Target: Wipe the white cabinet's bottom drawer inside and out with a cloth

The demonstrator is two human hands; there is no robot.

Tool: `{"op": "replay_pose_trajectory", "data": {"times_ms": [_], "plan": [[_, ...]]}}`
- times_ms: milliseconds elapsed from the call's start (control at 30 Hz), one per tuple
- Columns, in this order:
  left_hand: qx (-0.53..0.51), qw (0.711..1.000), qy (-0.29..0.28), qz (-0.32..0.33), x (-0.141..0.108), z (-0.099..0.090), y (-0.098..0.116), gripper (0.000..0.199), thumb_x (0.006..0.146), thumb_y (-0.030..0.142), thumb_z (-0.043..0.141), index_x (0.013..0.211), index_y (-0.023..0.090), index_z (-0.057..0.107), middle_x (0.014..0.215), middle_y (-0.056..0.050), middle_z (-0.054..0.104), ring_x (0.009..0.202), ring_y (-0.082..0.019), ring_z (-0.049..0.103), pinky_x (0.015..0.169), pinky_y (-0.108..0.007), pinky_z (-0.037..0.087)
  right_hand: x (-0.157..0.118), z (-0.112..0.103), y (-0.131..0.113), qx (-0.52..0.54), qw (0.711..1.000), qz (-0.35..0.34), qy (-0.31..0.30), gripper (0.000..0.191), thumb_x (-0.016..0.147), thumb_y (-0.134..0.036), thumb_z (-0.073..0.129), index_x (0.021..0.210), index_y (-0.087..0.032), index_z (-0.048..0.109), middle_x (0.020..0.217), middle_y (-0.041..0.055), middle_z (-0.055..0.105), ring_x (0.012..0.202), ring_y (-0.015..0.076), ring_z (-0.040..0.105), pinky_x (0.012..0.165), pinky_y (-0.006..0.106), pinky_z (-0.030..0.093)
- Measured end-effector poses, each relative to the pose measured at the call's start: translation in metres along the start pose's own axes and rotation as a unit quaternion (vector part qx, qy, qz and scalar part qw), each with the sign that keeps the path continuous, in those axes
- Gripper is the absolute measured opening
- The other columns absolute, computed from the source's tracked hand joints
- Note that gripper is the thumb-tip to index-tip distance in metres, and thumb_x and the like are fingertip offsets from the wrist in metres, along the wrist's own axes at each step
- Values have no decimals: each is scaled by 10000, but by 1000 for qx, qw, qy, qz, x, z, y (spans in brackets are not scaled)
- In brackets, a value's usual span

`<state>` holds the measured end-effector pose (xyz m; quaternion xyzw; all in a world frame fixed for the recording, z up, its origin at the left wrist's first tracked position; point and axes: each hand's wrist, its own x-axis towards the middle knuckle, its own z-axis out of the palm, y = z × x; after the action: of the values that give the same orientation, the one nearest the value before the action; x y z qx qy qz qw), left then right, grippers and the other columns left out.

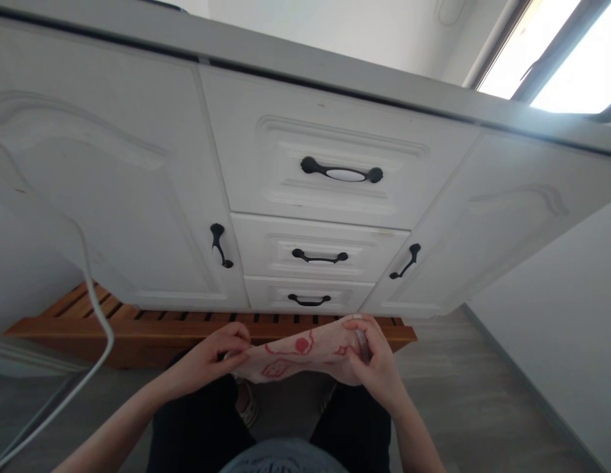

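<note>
A pale pink sock with red patterns is stretched sideways between my two hands, above my lap. At its left end, the fingers and thumb of my left hand pinch the fabric. My right hand grips the wider right end, with the thumb in front and the fingers curled over the upper edge. The sock sags a little along its lower side. Part of its right end is hidden behind my right fingers.
In front stands a white cabinet with a top drawer, smaller drawers below and side doors, all with dark handles. Beneath it runs a slatted wooden bench. A white cable hangs at the left. A window is at the upper right.
</note>
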<state>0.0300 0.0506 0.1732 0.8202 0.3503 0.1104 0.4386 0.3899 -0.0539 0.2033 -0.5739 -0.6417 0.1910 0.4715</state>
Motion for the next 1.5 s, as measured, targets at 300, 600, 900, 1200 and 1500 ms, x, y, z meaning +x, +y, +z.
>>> {"op": "replay_pose_trajectory", "data": {"times_ms": [300, 600, 900, 1200, 1500], "plan": [[-33, 986, 148, -63, 0, 7, 7, 392, 957, 562, 470, 829, 224, 619, 829, -8, 628, 818, -188, 578, 752, -267, 445, 3, 1, 4, 7, 1000, 30, 3, 386, 809, -167, 644, 1181, -268, 655, 1251, 73, 628, 1218, 232, 608, 1076, 392, 493], [-165, 975, 89, -120, 6, 5, -9, 485, 818, 672, 628, 766, 192, 583, 734, 36, 496, 709, -135, 447, 638, -247, 343, 3, 2, 43, 57, 991, 109, -52, 465, 838, -273, 656, 1302, -286, 639, 1398, 81, 574, 1349, 255, 524, 1204, 500, 364], [-347, 898, 221, -157, 46, 66, 40, 446, 786, 633, 689, 863, 198, 632, 830, 20, 598, 808, -158, 522, 737, -272, 410, -13, 80, 7, -15, 995, -26, -90, 737, 872, -39, 451, 1543, -343, 414, 1524, 78, 496, 1377, 259, 468, 1177, 527, 414], [-551, 788, 172, -215, 48, 78, 55, 534, 674, 683, 748, 903, 212, 642, 804, 4, 692, 796, -181, 620, 786, -313, 479, -40, 117, -18, -46, 981, -106, -158, 692, 921, -77, 455, 1563, -318, 365, 1526, 61, 537, 1292, 273, 530, 1092, 497, 497], [-522, 826, 83, -196, 44, 73, 36, 506, 704, 494, 847, 1079, 218, 648, 993, -19, 728, 908, -175, 650, 836, -299, 483, -53, 110, -31, 140, 960, -144, -193, 304, 854, -103, 553, 1051, -312, 655, 1117, -26, 765, 1112, 186, 664, 982, 358, 532]]}}
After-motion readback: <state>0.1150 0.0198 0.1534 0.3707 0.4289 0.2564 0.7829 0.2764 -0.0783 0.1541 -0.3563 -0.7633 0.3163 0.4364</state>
